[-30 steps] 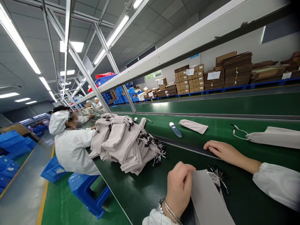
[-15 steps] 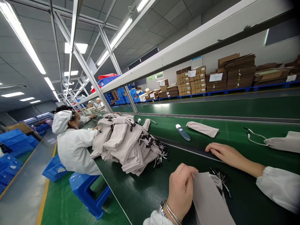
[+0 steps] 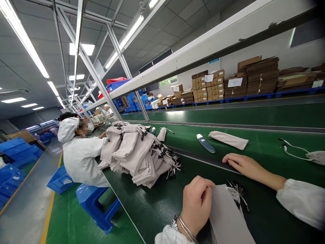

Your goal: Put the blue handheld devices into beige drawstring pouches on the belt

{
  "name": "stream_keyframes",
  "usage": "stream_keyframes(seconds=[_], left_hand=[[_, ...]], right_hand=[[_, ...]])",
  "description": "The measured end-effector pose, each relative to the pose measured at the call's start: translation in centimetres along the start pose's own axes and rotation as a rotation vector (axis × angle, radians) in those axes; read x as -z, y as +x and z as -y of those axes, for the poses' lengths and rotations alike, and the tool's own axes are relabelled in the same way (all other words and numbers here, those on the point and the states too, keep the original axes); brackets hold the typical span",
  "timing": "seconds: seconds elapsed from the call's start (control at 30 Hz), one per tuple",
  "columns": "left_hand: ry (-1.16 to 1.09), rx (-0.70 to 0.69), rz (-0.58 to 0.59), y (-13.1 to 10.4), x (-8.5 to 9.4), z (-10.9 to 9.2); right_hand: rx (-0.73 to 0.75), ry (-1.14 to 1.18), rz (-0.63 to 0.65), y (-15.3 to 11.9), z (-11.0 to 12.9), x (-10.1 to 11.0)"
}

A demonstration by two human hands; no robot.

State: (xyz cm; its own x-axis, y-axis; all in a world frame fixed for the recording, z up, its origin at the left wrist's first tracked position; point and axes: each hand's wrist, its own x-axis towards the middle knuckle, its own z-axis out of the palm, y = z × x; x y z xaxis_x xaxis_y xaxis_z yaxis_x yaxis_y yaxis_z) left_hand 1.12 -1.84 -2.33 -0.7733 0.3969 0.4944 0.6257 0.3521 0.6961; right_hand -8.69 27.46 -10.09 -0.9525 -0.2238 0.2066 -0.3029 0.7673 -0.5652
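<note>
The left hand (image 3: 196, 203) is curled almost into a fist at the upper left corner of a flat grey piece (image 3: 230, 213) (probably a pouch) lying at the near edge of the surface (image 3: 165, 210); whether thumb and finger pinch it is hidden. The right hand (image 3: 243, 166) is loosely open, holding nothing, its fingertips at the surface's far edge. White cords (image 3: 237, 193) with dark ends spill beside the grey piece; they could tangle if it were drawn away carelessly.

Beyond the far edge, a blue-and-white device (image 3: 206, 143) and a beige pouch (image 3: 228, 139) lie on the green belt (image 3: 182, 134). Both might pass the right hand if it stays idle. The pouch pile (image 3: 137, 152) fills the surface's far left corner, uneven and close to the left edge; a knock could topple it.

Compared with half a second ago, the device and beige pouch sit farther right, and the corded pouch (image 3: 316, 156) has mostly slipped out of view. Both hands keep nearly the same poses.
</note>
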Motion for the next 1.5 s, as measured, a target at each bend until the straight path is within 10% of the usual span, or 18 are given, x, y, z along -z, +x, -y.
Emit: stream_keyframes(seconds=[1.1,1.5], left_hand=[[0.255,-0.062,0.160,0.8,1.0,0.5],[-0.056,0.020,0.174,0.6,0.9,0.7]], right_hand=[[0.025,-0.042,-0.060,-0.2,2.4,1.6],[-0.433,-0.116,-0.264,6.2,1.3,3.7]])
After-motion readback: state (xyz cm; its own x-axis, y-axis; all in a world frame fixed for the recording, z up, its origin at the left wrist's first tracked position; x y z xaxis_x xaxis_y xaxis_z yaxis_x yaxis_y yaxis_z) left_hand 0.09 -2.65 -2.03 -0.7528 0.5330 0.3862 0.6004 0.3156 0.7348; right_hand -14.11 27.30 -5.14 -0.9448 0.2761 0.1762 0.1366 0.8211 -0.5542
